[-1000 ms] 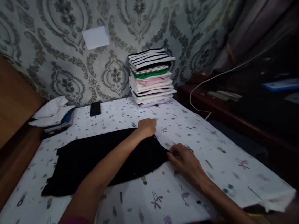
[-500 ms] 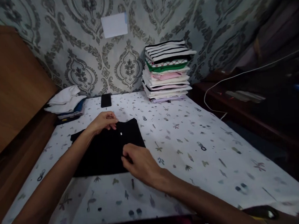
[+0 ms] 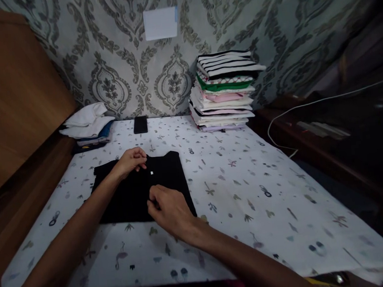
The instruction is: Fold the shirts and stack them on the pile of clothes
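A black folded garment (image 3: 170, 171), with a small white tag on it, lies on the patterned white cloth in front of me. My left hand (image 3: 131, 161) is at its far edge, thumb and fingers pinched together on the dark fabric. Closer to me, my right hand (image 3: 170, 209) is curled over the middle of the near part, its fingers also closed on the black fabric. The exact fold between the fingers is hard to make out, black against black. To the right of the hands the garment lies flat.
Folded clothes stand in a tall stack (image 3: 223, 92) at the back right and a smaller pile (image 3: 89, 125) at the back left. A black phone (image 3: 140, 125) lies near the wall. A wooden panel (image 3: 15, 95) borders the left; a white cable (image 3: 308, 105) hangs at right.
Both hands have shifted left over the garment, with more of its right part now lying uncovered to the right. The view has turned slightly left.
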{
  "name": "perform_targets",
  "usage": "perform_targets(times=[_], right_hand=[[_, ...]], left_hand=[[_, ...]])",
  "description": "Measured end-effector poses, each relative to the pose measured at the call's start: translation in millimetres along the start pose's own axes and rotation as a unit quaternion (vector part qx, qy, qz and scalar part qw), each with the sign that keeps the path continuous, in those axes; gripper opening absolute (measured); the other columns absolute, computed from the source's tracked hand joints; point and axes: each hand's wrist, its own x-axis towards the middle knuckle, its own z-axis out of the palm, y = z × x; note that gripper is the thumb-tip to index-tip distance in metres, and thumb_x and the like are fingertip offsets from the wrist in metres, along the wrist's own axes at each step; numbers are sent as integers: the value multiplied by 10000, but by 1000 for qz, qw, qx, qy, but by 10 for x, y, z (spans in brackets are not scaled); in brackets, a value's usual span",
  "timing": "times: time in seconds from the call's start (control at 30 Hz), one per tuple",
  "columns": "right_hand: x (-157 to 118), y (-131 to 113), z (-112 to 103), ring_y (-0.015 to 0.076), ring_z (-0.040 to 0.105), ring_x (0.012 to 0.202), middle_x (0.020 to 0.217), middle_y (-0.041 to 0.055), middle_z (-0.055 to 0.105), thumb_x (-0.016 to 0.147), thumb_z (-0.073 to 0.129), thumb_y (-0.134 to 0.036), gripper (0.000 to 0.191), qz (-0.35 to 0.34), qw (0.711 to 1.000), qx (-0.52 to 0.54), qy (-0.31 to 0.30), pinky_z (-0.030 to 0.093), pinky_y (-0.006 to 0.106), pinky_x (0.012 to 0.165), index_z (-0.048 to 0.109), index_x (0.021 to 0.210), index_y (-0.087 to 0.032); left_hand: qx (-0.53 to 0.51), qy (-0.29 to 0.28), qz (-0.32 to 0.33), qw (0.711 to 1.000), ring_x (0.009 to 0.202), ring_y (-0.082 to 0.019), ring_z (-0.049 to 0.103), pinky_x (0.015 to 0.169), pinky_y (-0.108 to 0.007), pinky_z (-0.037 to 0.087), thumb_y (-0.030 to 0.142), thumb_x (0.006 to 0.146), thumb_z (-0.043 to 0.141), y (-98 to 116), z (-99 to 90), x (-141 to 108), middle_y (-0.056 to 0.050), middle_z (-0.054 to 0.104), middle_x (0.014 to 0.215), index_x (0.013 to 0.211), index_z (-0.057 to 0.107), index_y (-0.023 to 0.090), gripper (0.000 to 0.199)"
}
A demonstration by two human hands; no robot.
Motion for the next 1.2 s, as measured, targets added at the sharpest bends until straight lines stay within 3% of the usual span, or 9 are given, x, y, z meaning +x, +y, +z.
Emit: perform_targets(times=[0.2, 0.3, 0.4, 0.5, 0.57, 0.67, 0.87, 1.03, 1.2], right_hand=[[92, -66, 192, 142, 529, 698, 798, 7, 627, 877, 590, -191, 108, -13, 999, 23, -33, 349, 273, 633, 569, 771, -196], [123, 61, 179, 161, 566, 775, 842, 22, 649, 906, 568, -222, 101, -53, 997, 54, -17, 394, 281, 698, 599, 814, -196], [299, 388, -29, 163, 578, 799, 874, 29, 649, 939, 461, -193, 161, -47, 992, 93, 76, 424, 285, 743, 617, 899, -202], [645, 830, -313, 193, 578, 924, 1003, 69, 635, 921, 463, -185, 201, 14, 987, 63, 150, 433, 323, 851, 622, 1043, -195], [890, 1084, -446, 189, 574, 899, 994, 74, 625, 922, 475, -207, 204, 70, 991, 74, 82, 437, 325, 846, 621, 1060, -173], [1137, 1307, -523, 156, 560, 768, 834, 29, 619, 926, 502, -257, 160, 69, 992, 103, -9, 447, 290, 749, 632, 933, -164], [1269, 1450, -572, 120, 518, 588, 625, -29, 539, 904, 556, -342, 219, 54, 984, 125, -111, 394, 231, 547, 565, 754, -183], [1376, 1567, -576, 129, 471, 564, 541, -24, 478, 878, 591, -306, 307, 60, 993, 58, -84, 354, 254, 561, 487, 613, -191], [1371, 1611, -492, 179, 532, 760, 731, 18, 586, 824, 673, -284, 173, 34, 999, -2, -27, 374, 282, 705, 576, 723, -183]], left_hand=[[150, 3, -6, 989, 495, -108, 565, 457, -193, 345, 209, 718, 630, -86, -161, -110, 50, 570, 588, 791, 563, 182, 103], [312, 48, 66, 946, 619, -149, 578, 599, -255, 440, 243, 774, 604, -66, -175, -232, 35, 576, 656, 864, 609, 199, 100], [430, 85, 156, 885, 822, -202, 612, 756, -324, 483, 243, 859, 546, 35, -8, -415, -17, 631, 838, 979, 631, 218, 149], [436, 15, 235, 868, 992, -215, 631, 887, -354, 502, 269, 942, 502, 114, 364, -638, -63, 672, 1027, 1060, 628, 213, 181], [448, -54, 277, 848, 1152, -233, 614, 993, -393, 485, 330, 966, 520, 105, 645, -779, -99, 665, 1207, 1163, 617, 209, 250], [495, -127, 310, 802, 1399, -286, 460, 1140, -505, 378, 402, 967, 546, 9, 948, -925, -149, 537, 1465, 1336, 551, 201, 420], [534, -173, 313, 766, 1493, -287, 303, 1201, -546, 308, 450, 1007, 438, -136, 1011, -987, -118, 386, 1587, 1454, 476, 210, 509], [547, -188, 324, 749, 1506, -263, 268, 1213, -533, 293, 450, 1029, 378, -131, 986, -1012, -81, 339, 1608, 1487, 445, 252, 503], [541, -185, 328, 752, 1508, -261, 263, 1212, -541, 283, 450, 1029, 384, -158, 1012, -1003, -88, 338, 1609, 1493, 433, 252, 507]])
